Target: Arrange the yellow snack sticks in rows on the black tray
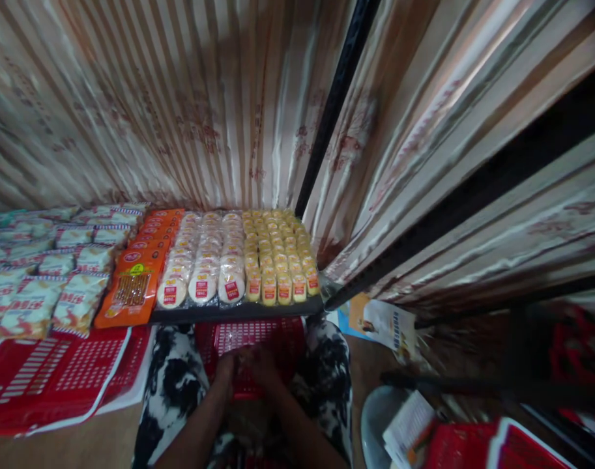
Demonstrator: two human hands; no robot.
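Observation:
My left hand [232, 362] and my right hand [259, 360] are close together between my knees, over a red plastic basket [277, 332]. Shadow and blur hide their fingers, so I cannot make out anything held. The basket is below the front edge of a dark shelf [189, 316]. On the shelf just beyond my hands stand rows of round, white, clear-wrapped packs [231, 286] with red labels. Small yellow packs [284, 286] fill the rows to their right.
Left on the shelf are orange packets [133, 286] and pale snack bags [77, 303]. A red basket [72, 368] lies below them. Dark metal posts [333, 98] stand before a striped curtain [219, 117]. At lower right are a grey basin [373, 417] and another red basket [458, 446].

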